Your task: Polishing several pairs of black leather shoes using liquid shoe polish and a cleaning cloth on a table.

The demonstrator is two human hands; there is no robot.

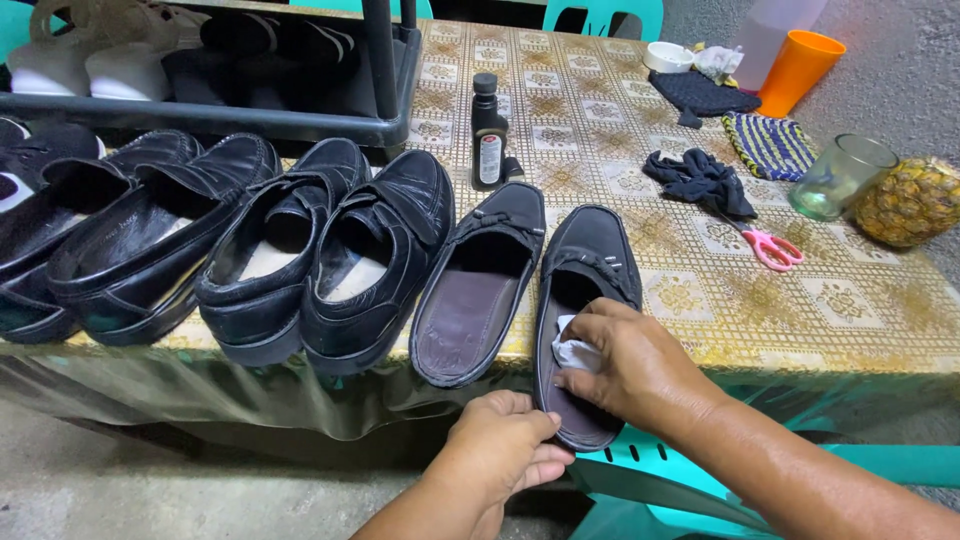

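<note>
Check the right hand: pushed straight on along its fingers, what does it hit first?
The right hand points left across the loafer it is wiping with a white cloth. Next in line is probably the twin loafer alongside, though depth is unclear.

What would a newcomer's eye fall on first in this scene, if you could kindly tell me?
First, the row of black shoes along the near edge of the patterned table. At its right end the right hand presses a white cloth into a black loafer, whose heel the left hand steadies. Farther right, pink scissors and a pineapple add colour.
</note>
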